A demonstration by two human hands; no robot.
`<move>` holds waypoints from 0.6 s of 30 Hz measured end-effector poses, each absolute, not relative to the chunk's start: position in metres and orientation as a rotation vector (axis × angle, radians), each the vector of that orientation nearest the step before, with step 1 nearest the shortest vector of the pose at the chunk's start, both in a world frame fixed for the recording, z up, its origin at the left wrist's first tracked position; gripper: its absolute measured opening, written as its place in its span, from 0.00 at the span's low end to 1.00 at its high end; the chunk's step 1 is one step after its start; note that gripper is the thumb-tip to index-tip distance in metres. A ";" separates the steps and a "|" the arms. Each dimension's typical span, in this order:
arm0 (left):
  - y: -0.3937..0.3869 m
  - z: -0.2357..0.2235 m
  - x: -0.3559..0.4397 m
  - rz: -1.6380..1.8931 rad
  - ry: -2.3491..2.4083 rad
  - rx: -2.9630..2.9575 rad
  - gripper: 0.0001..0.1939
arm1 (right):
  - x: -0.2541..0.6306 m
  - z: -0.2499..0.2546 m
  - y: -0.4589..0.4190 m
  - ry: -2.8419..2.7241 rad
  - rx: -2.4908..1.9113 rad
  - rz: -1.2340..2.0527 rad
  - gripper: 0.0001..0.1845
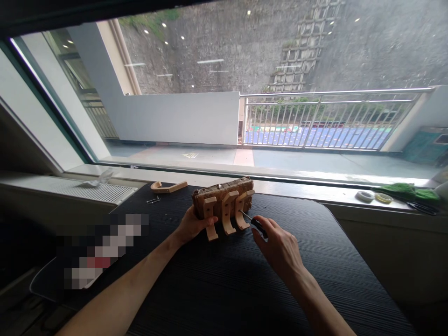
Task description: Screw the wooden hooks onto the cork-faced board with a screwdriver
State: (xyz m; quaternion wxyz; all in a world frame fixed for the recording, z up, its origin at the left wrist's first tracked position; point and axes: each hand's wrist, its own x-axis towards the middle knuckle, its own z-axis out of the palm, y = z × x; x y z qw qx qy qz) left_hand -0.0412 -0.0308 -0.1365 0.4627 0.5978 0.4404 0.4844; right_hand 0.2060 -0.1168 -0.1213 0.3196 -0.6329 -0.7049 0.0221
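A rough-edged wooden board (220,198) stands tilted on the dark table, with three pale wooden hooks on its front: a left hook (210,210), a middle hook (228,214) and a right hook (241,214). My left hand (194,223) grips the board's lower left corner, its thumb lying across the left hook. Closed round the dark handle of a screwdriver (258,227), my right hand (278,240) is to the right of the board. The screwdriver's shaft points up and left, its tip at a hole in the right hook.
Another wooden hook (170,188) lies at the table's back left, with several screws (153,200) near it. A blurred-out pale object (108,252) is at the left. Tape rolls (364,196) and a green cloth (409,192) rest on the windowsill at right.
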 end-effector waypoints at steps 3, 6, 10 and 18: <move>-0.029 -0.139 -0.042 1.198 1.080 1.464 0.24 | 0.204 -0.120 -0.118 -1.947 -1.624 -0.070 0.15; -0.029 -0.139 -0.043 1.191 1.115 1.461 0.24 | 0.201 -0.121 -0.119 -1.937 -1.624 -0.018 0.14; -0.030 -0.136 -0.042 1.168 1.111 1.472 0.24 | 0.200 -0.125 -0.117 -1.838 -1.663 0.115 0.13; -0.032 -0.134 -0.040 1.185 1.108 1.439 0.24 | 0.202 -0.123 -0.111 -1.716 -1.765 0.353 0.16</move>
